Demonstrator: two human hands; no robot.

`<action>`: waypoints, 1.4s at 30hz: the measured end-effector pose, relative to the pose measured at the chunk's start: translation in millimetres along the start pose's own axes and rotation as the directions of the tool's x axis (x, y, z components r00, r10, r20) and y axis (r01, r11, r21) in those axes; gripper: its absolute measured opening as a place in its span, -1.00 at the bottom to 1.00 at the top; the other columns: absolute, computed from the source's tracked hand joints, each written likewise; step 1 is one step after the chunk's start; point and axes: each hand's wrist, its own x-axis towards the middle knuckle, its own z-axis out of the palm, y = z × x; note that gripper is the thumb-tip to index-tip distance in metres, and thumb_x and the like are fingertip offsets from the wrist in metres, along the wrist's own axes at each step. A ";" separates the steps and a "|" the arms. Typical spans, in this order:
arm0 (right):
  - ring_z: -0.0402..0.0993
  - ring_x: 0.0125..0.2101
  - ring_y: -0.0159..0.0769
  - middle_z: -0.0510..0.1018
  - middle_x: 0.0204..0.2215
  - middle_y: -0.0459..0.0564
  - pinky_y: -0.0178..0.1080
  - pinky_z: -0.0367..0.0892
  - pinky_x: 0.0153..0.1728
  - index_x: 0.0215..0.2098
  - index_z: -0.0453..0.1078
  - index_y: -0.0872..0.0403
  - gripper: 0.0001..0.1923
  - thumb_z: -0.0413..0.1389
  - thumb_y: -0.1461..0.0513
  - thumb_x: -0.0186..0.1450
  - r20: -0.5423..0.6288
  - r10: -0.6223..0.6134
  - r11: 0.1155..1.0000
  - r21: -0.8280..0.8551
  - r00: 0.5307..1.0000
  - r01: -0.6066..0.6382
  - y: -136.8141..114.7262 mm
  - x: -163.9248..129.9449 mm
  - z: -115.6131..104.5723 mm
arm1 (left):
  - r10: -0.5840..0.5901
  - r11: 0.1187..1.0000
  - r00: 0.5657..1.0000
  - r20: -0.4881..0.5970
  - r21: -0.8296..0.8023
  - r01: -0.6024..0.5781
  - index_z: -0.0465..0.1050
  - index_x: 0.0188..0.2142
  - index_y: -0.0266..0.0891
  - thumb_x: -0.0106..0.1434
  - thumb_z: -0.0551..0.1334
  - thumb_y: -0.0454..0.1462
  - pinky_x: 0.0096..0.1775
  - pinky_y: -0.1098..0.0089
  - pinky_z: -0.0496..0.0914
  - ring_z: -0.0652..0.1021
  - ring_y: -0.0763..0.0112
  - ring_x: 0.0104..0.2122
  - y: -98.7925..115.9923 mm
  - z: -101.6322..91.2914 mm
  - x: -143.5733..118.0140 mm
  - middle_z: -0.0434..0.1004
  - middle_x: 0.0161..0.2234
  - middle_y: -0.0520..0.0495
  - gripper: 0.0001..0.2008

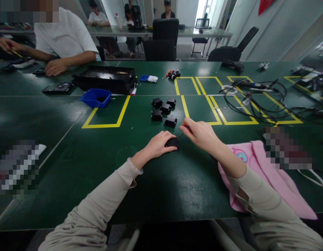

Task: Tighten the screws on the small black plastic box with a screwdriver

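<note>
On the green table, my left hand [158, 143] is closed around a small black box-shaped part [172, 143], fingers over its far side and thumb along its near side. My right hand [199, 132] pinches a thin dark-shafted tool [180, 136] that looks like a small screwdriver. Its handle is mostly hidden in my fingers. The shaft slants down to the right end of the black part, where the tip is too small to make out. Just beyond my hands lie several similar black box-shaped parts [166, 108] in a loose group.
A blue bin [95, 98] and a black tray-like housing [105, 78] stand at the left. Coiled black cables [255, 101] lie at the right. A pink cloth [258, 174] lies under my right forearm. Across the table sits a person in a white shirt [64, 35].
</note>
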 end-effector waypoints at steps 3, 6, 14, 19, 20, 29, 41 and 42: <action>0.39 -0.49 -0.32 0.53 -0.42 -0.05 -0.30 -0.03 -0.49 -0.09 0.26 0.06 -0.73 -0.17 0.13 0.40 -0.006 -0.008 0.999 0.034 1.000 0.008 -0.7 -0.7 -1.3 | -0.003 1.000 1.000 -0.002 0.001 0.003 0.34 0.01 -0.17 0.26 0.25 -0.03 -0.06 0.25 0.35 0.41 0.21 -0.08 0.2 0.1 0.3 0.41 -0.07 -0.11 -0.59; 0.39 -0.48 -0.32 0.54 -0.41 -0.05 -0.30 -0.03 -0.48 -0.10 0.26 0.06 -0.72 -0.17 0.11 0.40 -0.011 -0.013 0.999 0.039 1.000 0.014 -1.3 -1.2 -2.3 | -0.001 1.000 1.000 -0.002 0.000 0.001 0.34 0.01 -0.17 0.26 0.25 -0.03 -0.06 0.25 0.35 0.41 0.21 -0.08 0.1 0.1 0.1 0.40 -0.06 -0.11 -0.59; 0.38 -0.49 -0.32 0.54 -0.42 -0.05 -0.30 -0.01 -0.48 -0.08 0.25 0.06 -0.73 -0.17 0.14 0.39 0.004 -0.021 0.998 0.051 1.000 0.021 -1.0 -1.1 -3.3 | -0.006 1.000 1.000 0.002 -0.001 0.006 0.34 0.01 -0.16 0.26 0.24 -0.03 -0.06 0.25 0.35 0.41 0.22 -0.08 0.6 -0.7 -0.2 0.41 -0.07 -0.10 -0.59; 0.39 -0.49 -0.31 0.52 -0.45 -0.05 -0.29 -0.02 -0.48 -0.16 0.28 0.05 -0.67 -0.21 0.05 0.41 0.001 -0.012 0.999 0.044 1.000 0.012 -0.4 -0.8 -2.0 | -0.005 1.000 1.000 -0.001 -0.005 0.005 0.34 0.01 -0.16 0.26 0.24 -0.03 -0.06 0.24 0.35 0.42 0.21 -0.08 1.1 -1.0 -0.2 0.41 -0.06 -0.11 -0.60; 0.39 -0.49 -0.31 0.51 -0.46 -0.05 -0.29 -0.02 -0.48 -0.15 0.28 0.05 -0.66 -0.21 0.04 0.41 -0.001 -0.007 0.999 0.039 1.000 0.007 -0.3 -0.7 -1.6 | -0.006 1.000 1.000 0.000 -0.003 0.006 0.34 0.01 -0.16 0.26 0.24 -0.03 -0.06 0.24 0.35 0.42 0.21 -0.08 1.0 -0.9 -0.3 0.41 -0.06 -0.11 -0.60; 0.40 -0.48 -0.31 0.54 -0.43 -0.03 -0.29 -0.03 -0.49 -0.14 0.28 0.06 -0.70 -0.18 0.08 0.40 -0.002 -0.013 1.000 0.003 1.000 0.013 -0.8 -0.5 -3.1 | -0.005 1.000 1.000 -0.003 0.004 0.005 0.34 0.01 -0.16 0.26 0.24 -0.03 -0.06 0.25 0.35 0.41 0.22 -0.08 -0.2 0.2 -0.5 0.41 -0.06 -0.10 -0.59; 0.39 -0.50 -0.30 0.51 -0.47 -0.06 -0.29 -0.03 -0.48 -0.15 0.29 0.05 -0.66 -0.21 0.05 0.41 0.004 -0.006 0.999 0.041 1.000 0.006 -0.7 -0.6 -3.1 | 0.005 1.000 1.000 -0.008 -0.012 -0.005 0.34 0.01 -0.17 0.26 0.24 -0.03 -0.05 0.23 0.35 0.42 0.21 -0.08 -1.3 0.6 -0.5 0.41 -0.06 -0.10 -0.60; 0.39 -0.50 -0.30 0.50 -0.49 -0.06 -0.29 -0.04 -0.49 -0.18 0.30 0.05 -0.64 -0.22 0.03 0.41 0.006 0.001 1.000 0.025 1.000 -0.001 -0.7 -0.5 -3.0 | 0.004 1.000 1.000 -0.008 -0.011 -0.004 0.34 0.01 -0.17 0.27 0.24 -0.03 -0.05 0.23 0.35 0.42 0.21 -0.08 -1.1 0.5 -0.5 0.41 -0.06 -0.10 -0.60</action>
